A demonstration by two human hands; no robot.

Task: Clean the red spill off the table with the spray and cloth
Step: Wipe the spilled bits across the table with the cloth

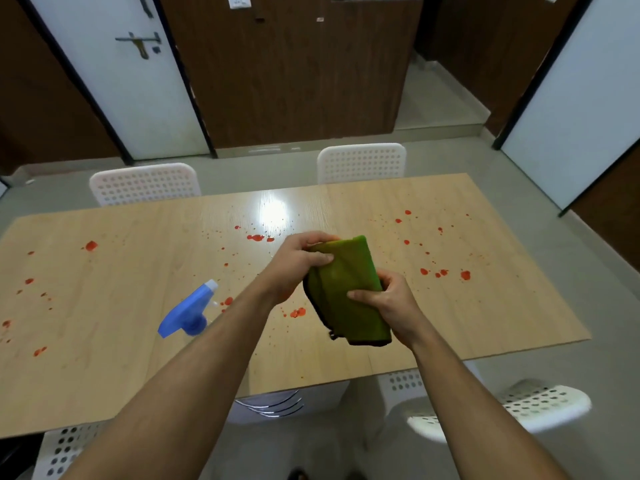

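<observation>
Now | left hand (298, 261) grips cloth (346, 292) top | right hand (384, 299) pinches its side | both arms outstretched above spattered worktop (121, 271)

A light wooden table (467, 334) with a pale grain is seen from its near long edge. Red spill marks (257, 238) are scattered over most of the top: a cluster of drops is found at the far middle beside a bright glare, more splashes are spread across the right part, one larger blot is seen at the far left, and small spots are dotted along the left and near the middle. A spray bottle (188, 310) with a blue trigger head is placed on the near left part, among the drops.
</observation>
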